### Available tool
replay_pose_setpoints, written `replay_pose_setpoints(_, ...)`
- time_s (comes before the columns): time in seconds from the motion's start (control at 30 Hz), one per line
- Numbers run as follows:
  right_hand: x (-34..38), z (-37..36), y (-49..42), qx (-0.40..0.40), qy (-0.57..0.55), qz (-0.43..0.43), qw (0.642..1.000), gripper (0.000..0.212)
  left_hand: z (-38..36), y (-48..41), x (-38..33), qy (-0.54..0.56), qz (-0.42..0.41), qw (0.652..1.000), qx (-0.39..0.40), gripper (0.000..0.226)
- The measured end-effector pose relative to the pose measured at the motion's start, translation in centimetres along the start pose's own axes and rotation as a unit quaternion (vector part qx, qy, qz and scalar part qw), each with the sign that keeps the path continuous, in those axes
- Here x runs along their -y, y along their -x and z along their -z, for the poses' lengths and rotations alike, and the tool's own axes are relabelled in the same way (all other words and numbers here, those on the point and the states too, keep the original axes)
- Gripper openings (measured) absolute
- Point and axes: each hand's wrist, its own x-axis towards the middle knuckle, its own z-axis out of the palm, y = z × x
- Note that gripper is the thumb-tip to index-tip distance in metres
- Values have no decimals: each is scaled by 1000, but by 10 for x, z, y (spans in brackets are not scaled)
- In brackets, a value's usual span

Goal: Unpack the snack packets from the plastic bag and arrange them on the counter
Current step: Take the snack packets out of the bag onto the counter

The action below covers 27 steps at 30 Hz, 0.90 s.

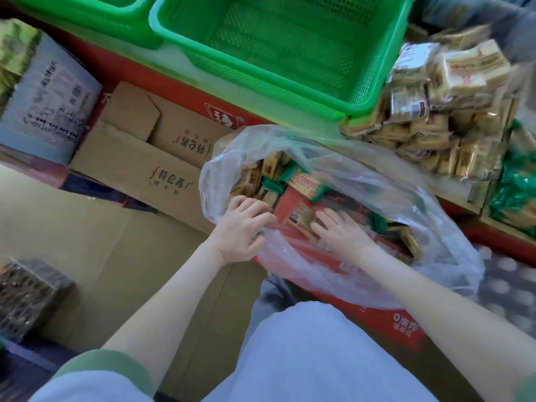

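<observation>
The left hand [243, 227] grips the bag [429, 216] by its near rim, fingers curled on the plastic. The right hand [340, 232] lies inside, fingers straight and slightly apart, on the packets [304, 181]. The bag rests on a red carton [385, 323], below a green basket [275, 53].

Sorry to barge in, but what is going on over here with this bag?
A person is unpacking snacks. Their left hand grips the rim of the clear plastic bag, which sits on a red carton. Their right hand is inside it, fingers flat on the snack packets. A pile of packets already lies up on the right, beside an empty green basket.
</observation>
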Motion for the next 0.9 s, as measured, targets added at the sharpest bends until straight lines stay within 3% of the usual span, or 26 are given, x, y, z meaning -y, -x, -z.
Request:
replay_pose_setpoints(0.07, -3, -4, 14, 67, -58, -62, 994, 58, -3, -19, -7, -19, -17, 999, -24, 32)
replay_pose_setpoints(0.2, 8, -6, 1, 43, -138, -114, 983, 65, -6, -59, -14, -93, 11, 992, -84, 37)
replay_pose_setpoints(0.27, 12, -8, -9, 43, -143, -111, 982, 69, -2, -79, -13, -130, 32, 988, -78, 50)
replay_pose_setpoints(0.37, 6, 2, -9, -9, -145, -88, 985, 72, 7, -108, -16, -159, 60, 984, -52, 61)
replay_pose_setpoints(0.47, -20, 26, 7, -143, -161, -78, 973, 73, 18, -139, -28, -145, 38, 988, -33, 52)
replay_pose_setpoints(0.53, -44, 46, 27, -232, -173, -81, 954, 74, 21, -162, -37, -138, 8, 990, -40, 47)
replay_pose_setpoints(0.67, -98, 87, 71, -364, -162, -155, 904, 56, 24, -212, -60, -100, 1, 994, -36, 49)
replay_pose_setpoints(0.8, -156, 105, 99, -438, -219, -293, 821, 60, 21, -251, -72, -75, 64, 995, 16, 60)
replay_pose_setpoints(0.9, -196, 105, 104, -450, -255, -413, 749, 61, 14, -264, -69, -99, 121, 986, 52, 62)
